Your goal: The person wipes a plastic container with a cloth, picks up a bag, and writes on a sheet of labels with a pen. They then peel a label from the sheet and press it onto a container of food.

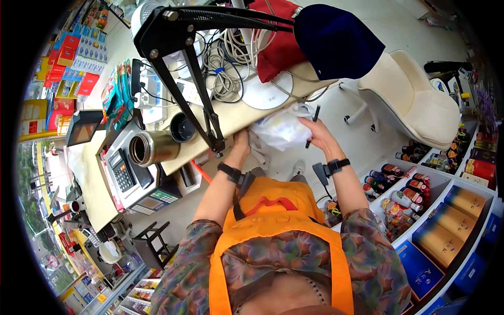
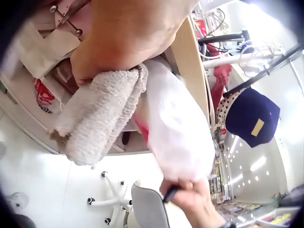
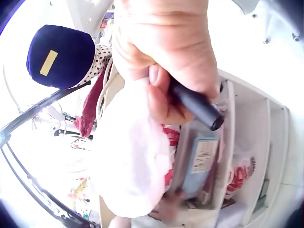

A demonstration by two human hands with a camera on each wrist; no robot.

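Observation:
My left hand (image 1: 241, 143) is at the front edge of the desk, gripping a greyish-white terry cloth (image 2: 102, 116) that hangs down in a thick fold. To its right, a white plastic bag (image 1: 283, 127), rounded and bulging, hangs beside the desk edge. My right hand (image 1: 321, 137) grips the bag's upper end (image 3: 135, 102). Across the same palm lies a slim black pen-like rod (image 3: 197, 104), its ends sticking out past the curled fingers. In the left wrist view the bag (image 2: 178, 128) hangs between the cloth and my right hand (image 2: 192, 199).
On the desk (image 1: 231, 118) stand an open steel canister (image 1: 152, 148), a black cup (image 1: 182, 127), coiled cables (image 1: 218, 68) and a white round base (image 1: 268, 92). A black lamp arm (image 1: 194, 79) crosses above. Open shelves (image 3: 251, 114) lie below; a cream chair (image 1: 415, 100) stands right.

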